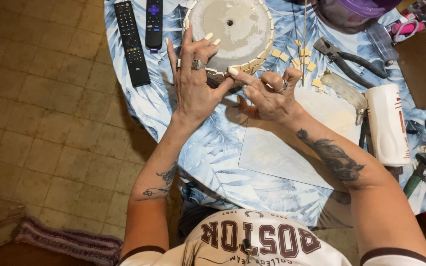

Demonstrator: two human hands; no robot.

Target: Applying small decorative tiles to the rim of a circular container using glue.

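At upper centre, the left hand [193,83] rests spread open against the round disc [229,29], steadying its tiled rim. The right hand [267,96] pinches a small tile [233,71] against that rim. Loose tiles [304,59] lie right.

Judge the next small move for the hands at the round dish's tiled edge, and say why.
Probably press the small tile under the right hand's forefinger onto the round dish's rim, since the left hand braces that edge, the tile row ends there, and loose tiles lie beside it.
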